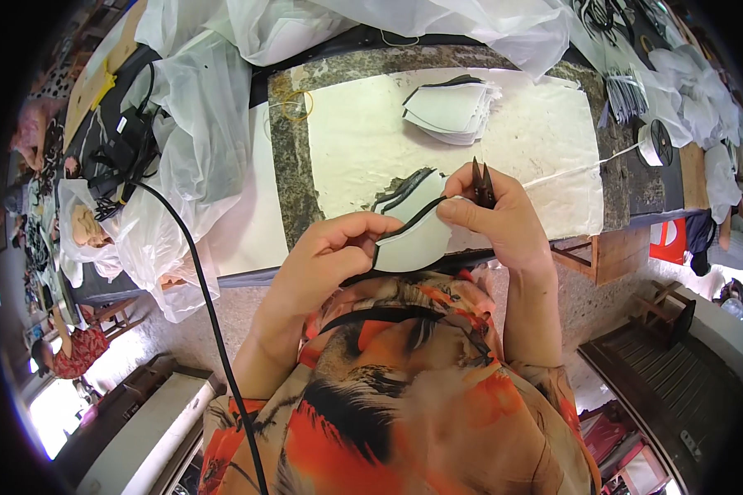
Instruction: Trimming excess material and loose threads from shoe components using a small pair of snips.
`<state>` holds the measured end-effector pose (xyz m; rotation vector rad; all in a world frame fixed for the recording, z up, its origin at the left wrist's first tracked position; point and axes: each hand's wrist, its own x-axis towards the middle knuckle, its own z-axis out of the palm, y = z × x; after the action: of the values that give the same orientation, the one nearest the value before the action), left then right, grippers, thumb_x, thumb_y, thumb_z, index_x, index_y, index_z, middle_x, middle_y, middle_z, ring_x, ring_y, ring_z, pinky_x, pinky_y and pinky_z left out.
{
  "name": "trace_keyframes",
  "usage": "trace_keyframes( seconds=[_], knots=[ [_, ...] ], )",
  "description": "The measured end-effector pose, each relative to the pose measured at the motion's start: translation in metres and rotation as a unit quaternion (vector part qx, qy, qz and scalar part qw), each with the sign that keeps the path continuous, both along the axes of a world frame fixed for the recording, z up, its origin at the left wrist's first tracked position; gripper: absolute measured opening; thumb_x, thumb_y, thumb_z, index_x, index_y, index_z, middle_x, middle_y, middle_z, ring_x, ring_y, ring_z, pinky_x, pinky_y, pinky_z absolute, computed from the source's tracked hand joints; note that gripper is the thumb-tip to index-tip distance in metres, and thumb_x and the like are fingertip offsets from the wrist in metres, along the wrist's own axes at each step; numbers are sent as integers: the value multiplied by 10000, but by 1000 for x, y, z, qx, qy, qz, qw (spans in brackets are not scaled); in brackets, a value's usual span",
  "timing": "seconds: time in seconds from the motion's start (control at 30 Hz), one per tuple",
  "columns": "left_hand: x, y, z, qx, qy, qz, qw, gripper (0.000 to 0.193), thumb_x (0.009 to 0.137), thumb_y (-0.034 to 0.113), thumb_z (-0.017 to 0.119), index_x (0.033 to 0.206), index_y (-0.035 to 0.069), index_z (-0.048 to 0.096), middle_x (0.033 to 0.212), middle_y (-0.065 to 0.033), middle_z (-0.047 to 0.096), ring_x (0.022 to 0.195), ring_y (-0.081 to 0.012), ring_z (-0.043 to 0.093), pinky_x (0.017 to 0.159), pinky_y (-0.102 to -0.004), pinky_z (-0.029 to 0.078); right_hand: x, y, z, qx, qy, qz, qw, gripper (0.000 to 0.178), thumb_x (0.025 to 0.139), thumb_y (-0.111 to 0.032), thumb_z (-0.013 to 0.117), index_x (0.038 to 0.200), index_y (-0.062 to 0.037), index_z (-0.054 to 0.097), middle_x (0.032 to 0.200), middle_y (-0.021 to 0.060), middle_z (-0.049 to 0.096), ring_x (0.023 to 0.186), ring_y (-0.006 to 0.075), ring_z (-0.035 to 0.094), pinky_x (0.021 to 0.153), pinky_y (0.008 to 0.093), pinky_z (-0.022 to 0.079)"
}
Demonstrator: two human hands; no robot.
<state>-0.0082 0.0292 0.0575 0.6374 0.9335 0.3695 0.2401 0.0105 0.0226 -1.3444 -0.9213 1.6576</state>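
Between my two hands is a curved white piece with a black edge, held above the near side of the table. My left hand pinches its left end between thumb and fingers. At the upper right corner, my right hand grips the piece with thumb and forefinger. Dark thread snips are tucked in that same right hand, points upward. Just beyond, another black-edged white piece lies on the table. Farther back sits a stack of similar white pieces.
White sheeting covers the worktable. A white tape runs from a reel on the right. Clear plastic bags crowd the left and far edges. A black cable hangs down at the left. A wooden stool stands below right.
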Motion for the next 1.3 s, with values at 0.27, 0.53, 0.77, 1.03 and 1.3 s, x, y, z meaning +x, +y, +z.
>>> trace_keyframes(
  seconds=[0.27,0.53,0.77,1.03,1.3],
  knots=[
    [14,-1,-5,96,108,-27,989,229,935,34,602,1128,-54,688,958,-25,700,873,-84,620,803,-232,489,-6,-2,12,3,-3,29,1000,137,858,-92,775,930,-48,668,818,-60,590,768,26,506,685,206,415],
    [-8,1,-7,64,52,-62,995,255,961,40,559,1163,-44,688,976,-28,691,768,-48,628,626,-204,505,-4,-5,15,-10,15,18,1000,160,837,-64,806,908,-47,663,814,-51,602,729,30,493,656,203,400],
    [17,12,3,210,96,-121,965,261,955,207,699,1116,2,723,875,0,683,779,-51,588,670,-229,480,-6,-7,20,-42,50,43,997,174,856,-60,792,953,-19,653,823,-36,606,746,25,532,649,193,440],
    [14,17,-9,108,76,-67,989,216,965,229,714,1004,16,708,836,18,666,725,-39,583,637,-211,470,10,-10,10,239,-144,92,956,267,933,-40,657,1199,-40,683,1169,82,613,1063,170,582,893,289,475],
    [13,16,-12,38,2,-21,999,226,971,115,675,1168,4,683,946,-38,717,787,-86,675,698,-225,544,6,-13,22,313,-429,154,833,326,865,-80,684,1180,-156,717,1336,129,578,1160,319,588,950,393,507]
  ],
)
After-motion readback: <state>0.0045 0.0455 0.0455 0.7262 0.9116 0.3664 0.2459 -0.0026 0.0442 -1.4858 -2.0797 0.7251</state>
